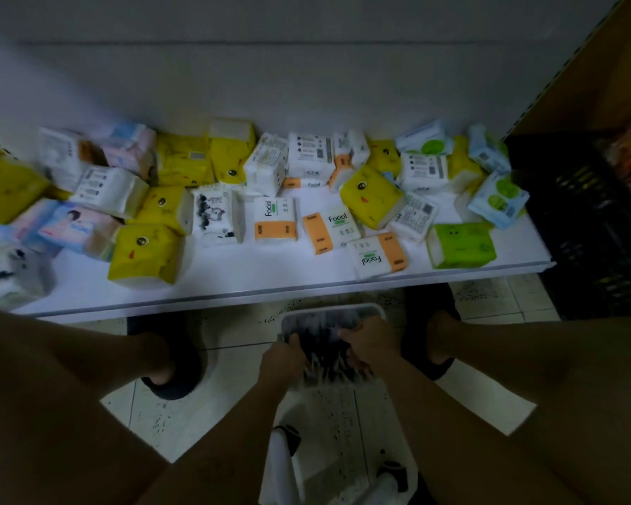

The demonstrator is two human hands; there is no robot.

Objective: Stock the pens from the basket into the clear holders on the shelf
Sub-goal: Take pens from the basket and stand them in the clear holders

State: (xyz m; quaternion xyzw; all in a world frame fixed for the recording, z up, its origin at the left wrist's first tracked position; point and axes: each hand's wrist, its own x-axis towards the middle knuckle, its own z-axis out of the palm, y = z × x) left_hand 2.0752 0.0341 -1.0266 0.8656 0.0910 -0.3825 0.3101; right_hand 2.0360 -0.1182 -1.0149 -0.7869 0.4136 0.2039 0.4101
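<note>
A white basket [343, 311] stands on the floor between my feet, below the shelf edge. It holds a blurred bundle of dark pens [325, 353] with pale tips. My left hand [283, 359] grips the left side of the bundle, fingers curled round it. My right hand [370, 344] grips the right side of the same bundle. No clear holders are visible.
A white shelf [270, 282] runs across the view, covered with several yellow, white, orange and green tissue packs [374, 196]. A black crate [594, 220] stands at the right. My knees fill the lower corners. A white stool or cart frame [343, 450] lies beneath my arms.
</note>
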